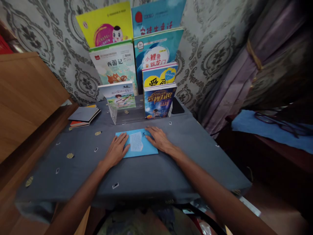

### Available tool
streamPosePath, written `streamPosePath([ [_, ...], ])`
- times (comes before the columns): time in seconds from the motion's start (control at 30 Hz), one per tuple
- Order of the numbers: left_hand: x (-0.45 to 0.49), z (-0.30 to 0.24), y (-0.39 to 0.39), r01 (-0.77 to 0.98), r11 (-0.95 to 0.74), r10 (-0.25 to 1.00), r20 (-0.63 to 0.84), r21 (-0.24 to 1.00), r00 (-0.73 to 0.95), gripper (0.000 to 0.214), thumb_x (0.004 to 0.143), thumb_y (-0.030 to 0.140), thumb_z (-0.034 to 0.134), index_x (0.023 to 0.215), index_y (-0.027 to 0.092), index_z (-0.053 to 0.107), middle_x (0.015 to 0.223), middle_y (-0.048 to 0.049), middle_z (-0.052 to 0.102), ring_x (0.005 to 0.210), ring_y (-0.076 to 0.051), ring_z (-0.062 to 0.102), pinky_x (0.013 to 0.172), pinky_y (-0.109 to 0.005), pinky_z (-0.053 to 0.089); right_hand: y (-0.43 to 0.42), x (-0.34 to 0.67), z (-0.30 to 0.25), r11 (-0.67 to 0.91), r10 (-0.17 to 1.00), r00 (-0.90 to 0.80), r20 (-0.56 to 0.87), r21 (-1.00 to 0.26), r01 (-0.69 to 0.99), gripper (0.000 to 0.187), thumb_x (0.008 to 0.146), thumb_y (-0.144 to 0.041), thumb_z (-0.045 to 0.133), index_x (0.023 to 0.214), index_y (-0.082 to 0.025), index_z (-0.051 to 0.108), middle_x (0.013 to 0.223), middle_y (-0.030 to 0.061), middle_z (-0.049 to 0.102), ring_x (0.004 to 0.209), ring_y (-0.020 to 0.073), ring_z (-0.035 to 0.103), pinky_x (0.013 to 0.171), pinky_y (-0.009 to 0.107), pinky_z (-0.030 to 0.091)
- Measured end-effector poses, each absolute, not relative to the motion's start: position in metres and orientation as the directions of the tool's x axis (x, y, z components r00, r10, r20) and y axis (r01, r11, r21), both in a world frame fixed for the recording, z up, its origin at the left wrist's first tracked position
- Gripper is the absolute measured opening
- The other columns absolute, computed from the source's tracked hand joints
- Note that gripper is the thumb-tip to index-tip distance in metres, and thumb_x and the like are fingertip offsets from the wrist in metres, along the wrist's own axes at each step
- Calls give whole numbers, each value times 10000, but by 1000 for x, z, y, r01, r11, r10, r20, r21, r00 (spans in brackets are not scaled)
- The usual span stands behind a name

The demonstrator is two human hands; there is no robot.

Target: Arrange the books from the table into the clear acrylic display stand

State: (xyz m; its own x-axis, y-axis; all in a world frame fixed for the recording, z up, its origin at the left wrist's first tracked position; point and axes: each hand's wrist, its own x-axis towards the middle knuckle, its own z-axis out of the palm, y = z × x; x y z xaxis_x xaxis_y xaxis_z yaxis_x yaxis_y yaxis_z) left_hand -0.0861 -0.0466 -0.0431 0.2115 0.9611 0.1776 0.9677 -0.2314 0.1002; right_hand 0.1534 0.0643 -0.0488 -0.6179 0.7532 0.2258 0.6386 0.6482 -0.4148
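Note:
A light-blue sheet or thin booklet [151, 149] with a white printed text panel lies flat on the grey tablecloth, in front of a clear book stand [129, 117]. My left hand [116, 148] rests on its left side, fingers stretched out and pointing away from me. On its right side lies my right hand [160, 139], also flat, with fingertips near the upper right corner. Neither hand grips anything. Behind them the stand holds several books in tiers, among them a dark blue book [158, 101] and a white-topped book [120, 96] at the front.
A small stack of books [84, 115] lies at the table's left back. A black flat object [177, 106] sits right of the stand. Beside the table are a wooden cabinet [29, 98] on the left and a blue cloth [266, 129] with glasses on the right.

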Motion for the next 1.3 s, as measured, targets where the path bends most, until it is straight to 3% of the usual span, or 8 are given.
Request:
streamPosePath([
  [0.23, -77, -42, -69, 917, -397, 905, 154, -34, 397, 791, 922, 711, 350, 1509, 182, 350, 1571, -155, 374, 1483, -294, 297, 1186, -551, 264, 66, 154, -48, 682, 726, -642, 247, -385, 622, 425, 959, -300, 499, 1354, -156, 555, 1346, 162, 593, 1230, 310, 536, 1019, 466, 433],
  [0.4, -72, -43, -68, 908, -401, 888, 192, -124, 418, 668, 975, 622, 322, 1454, 169, 433, 1500, -164, 478, 1423, -302, 406, 1142, -526, 353, 67, 155, -47, 706, 705, -653, 277, -363, 608, 416, 958, -313, 499, 1312, -116, 591, 1235, 165, 636, 1149, 299, 554, 997, 439, 439],
  [0.63, -67, -55, -73, 868, -442, 819, 292, -228, 493, 438, 1029, 414, 382, 1348, 147, 518, 1335, -164, 628, 1286, -293, 566, 1019, -461, 494, 67, 157, -45, 725, 686, -661, 302, -358, 588, 375, 972, -349, 473, 1235, -148, 649, 1163, 147, 655, 1084, 282, 565, 988, 443, 436],
  [0.87, -71, -52, -71, 823, -483, 722, 397, -298, 567, 337, 1020, 359, 432, 1213, 120, 569, 1202, -152, 697, 1166, -279, 646, 915, -408, 548, 71, 158, -48, 721, 690, -653, 311, -374, 584, 365, 979, -364, 461, 1200, -158, 666, 1116, 132, 662, 1043, 268, 571, 962, 428, 434],
  [1.1, -77, -47, -73, 844, -474, 735, 415, -252, 537, 341, 1052, 314, 300, 1138, 161, 592, 1119, -106, 718, 1097, -222, 671, 927, -355, 534, 68, 160, -40, 679, 731, -627, 271, -383, 626, 355, 976, -358, 453, 1123, -155, 705, 1021, 128, 683, 966, 255, 603, 910, 391, 444],
  [1.3, -88, -38, -70, 921, -389, 820, 453, -3, 349, 401, 1054, 381, 248, 1020, 196, 602, 846, -48, 702, 769, -157, 682, 697, -255, 504, 63, 161, -30, 617, 766, -603, 224, -520, 591, 464, 1002, -438, 360, 851, -185, 718, 852, 86, 706, 796, 219, 632, 716, 304, 437],
])
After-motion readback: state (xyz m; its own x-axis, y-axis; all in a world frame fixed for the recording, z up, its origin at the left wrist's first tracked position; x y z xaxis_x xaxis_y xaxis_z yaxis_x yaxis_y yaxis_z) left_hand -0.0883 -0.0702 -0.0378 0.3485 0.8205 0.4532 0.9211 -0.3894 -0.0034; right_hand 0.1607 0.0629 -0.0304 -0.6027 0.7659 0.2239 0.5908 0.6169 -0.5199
